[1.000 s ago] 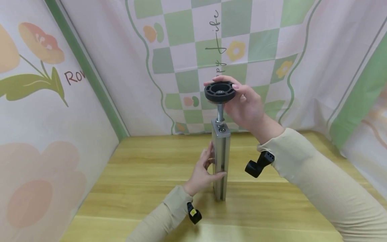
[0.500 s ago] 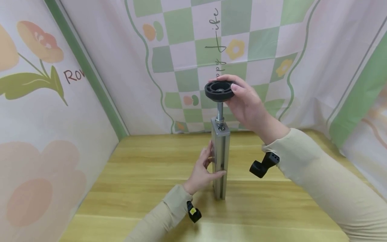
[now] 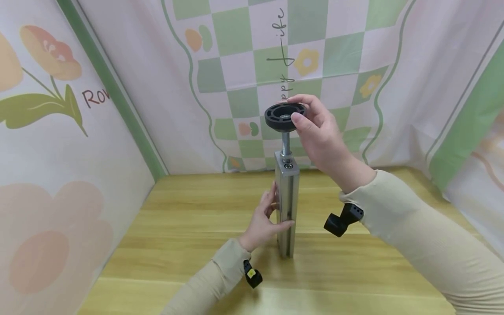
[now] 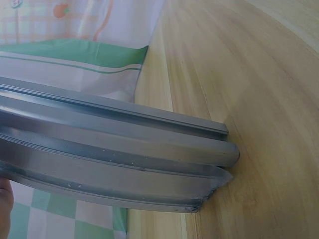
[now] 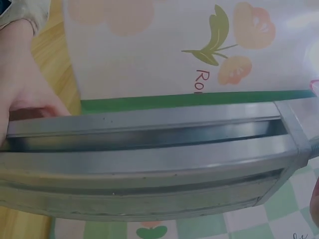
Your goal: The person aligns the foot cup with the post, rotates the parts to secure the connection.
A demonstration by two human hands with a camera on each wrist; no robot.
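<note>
A person in cream sleeves steadies a grey metal profile (image 3: 289, 197) at the centre of the frame, both hands at work over a wood-grained table (image 3: 189, 227). The left hand (image 3: 263, 226), just below the middle of the frame, grasps the grooved bar, its thumb across the near face and its other fingers around the left side. Above and to the right, the right hand (image 3: 320, 138) pinches a round black foot (image 3: 275, 124) by its right edge, thumb on the upper rim and fingers reaching behind. From where I stand, the foot sits atop a threaded rod (image 3: 286, 141), which rises from the end plate (image 3: 290, 172) capping the bar, next to a recessed screw (image 3: 288, 166). The bar stands upright, or nearly so, its lower end down at the tabletop; whether it touches the wood I cannot tell. Small black devices hang at both cuffs, one (image 3: 253, 275) at lower centre, the other (image 3: 341, 221) right of centre. Behind, a green-and-white checked curtain (image 3: 236, 65) fills the upper middle of the frame, while a large orange tulip print (image 3: 51, 52) blooms on the cloth at upper left.
</note>
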